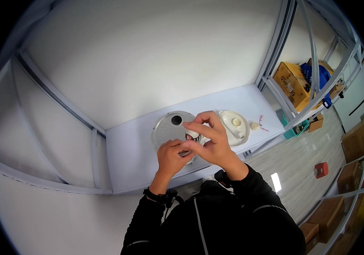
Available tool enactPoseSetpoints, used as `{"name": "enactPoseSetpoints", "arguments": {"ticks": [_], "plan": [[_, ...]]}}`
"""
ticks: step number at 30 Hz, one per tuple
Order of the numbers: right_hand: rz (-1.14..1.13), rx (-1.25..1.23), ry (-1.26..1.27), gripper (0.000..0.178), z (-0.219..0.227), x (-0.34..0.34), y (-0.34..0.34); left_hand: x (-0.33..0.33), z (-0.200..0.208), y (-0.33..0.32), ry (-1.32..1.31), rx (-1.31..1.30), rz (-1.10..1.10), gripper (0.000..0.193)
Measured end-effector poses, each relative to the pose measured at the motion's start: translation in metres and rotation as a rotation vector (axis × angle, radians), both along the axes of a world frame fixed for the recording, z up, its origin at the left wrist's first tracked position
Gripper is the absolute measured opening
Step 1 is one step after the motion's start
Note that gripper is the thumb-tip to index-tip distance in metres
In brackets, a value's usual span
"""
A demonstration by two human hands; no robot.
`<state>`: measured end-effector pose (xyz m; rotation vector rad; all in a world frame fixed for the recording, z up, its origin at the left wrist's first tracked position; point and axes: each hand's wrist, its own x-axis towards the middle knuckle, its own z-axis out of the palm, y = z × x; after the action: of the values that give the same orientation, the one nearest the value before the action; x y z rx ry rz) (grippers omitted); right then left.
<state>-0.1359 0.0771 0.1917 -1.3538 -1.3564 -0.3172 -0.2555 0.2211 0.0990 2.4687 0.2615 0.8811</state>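
2 grips meet at the bottle (193,134): the left grip (170,158) pinches its lower end; the right grip (216,145) arches around from the right, contact unclear. Its white end points away from the body, over the disc (161,131).

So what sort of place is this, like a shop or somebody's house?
Probably a workshop or storeroom, not a house. You can see a plain white worktable, a grey frame around it, and brown cardboard boxes on the right.
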Motion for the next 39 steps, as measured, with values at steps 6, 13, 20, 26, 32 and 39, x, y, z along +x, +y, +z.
{"name": "enactPoseSetpoints", "arguments": {"ticks": [6, 13, 20, 26, 32, 39], "plan": [[0.157, -0.037, 0.376, 0.044, 0.004, -0.005, -0.002, -0.002, -0.005, 0.004, -0.014, -0.008, -0.029, 0.018], [0.042, -0.082, 0.051, 0.046, 0.005, 0.002, -0.002, 0.000, -0.006, 0.003, -0.014, -0.028, -0.032, 0.018], [0.168, 0.022, 0.314, 0.041, 0.008, -0.006, 0.004, -0.001, -0.005, 0.004, -0.026, 0.001, -0.036, 0.018], [-0.003, -0.139, 0.056, 0.050, 0.011, 0.001, -0.009, -0.001, -0.003, 0.002, -0.022, 0.016, -0.011, 0.018], [0.118, 0.005, 0.174, 0.054, 0.004, 0.001, -0.006, 0.001, -0.007, 0.002, -0.024, 0.009, -0.031, 0.019], [-0.043, -0.220, 0.098, 0.064, 0.014, -0.001, -0.013, 0.000, -0.010, 0.002, -0.027, -0.008, -0.021, 0.018]]}}
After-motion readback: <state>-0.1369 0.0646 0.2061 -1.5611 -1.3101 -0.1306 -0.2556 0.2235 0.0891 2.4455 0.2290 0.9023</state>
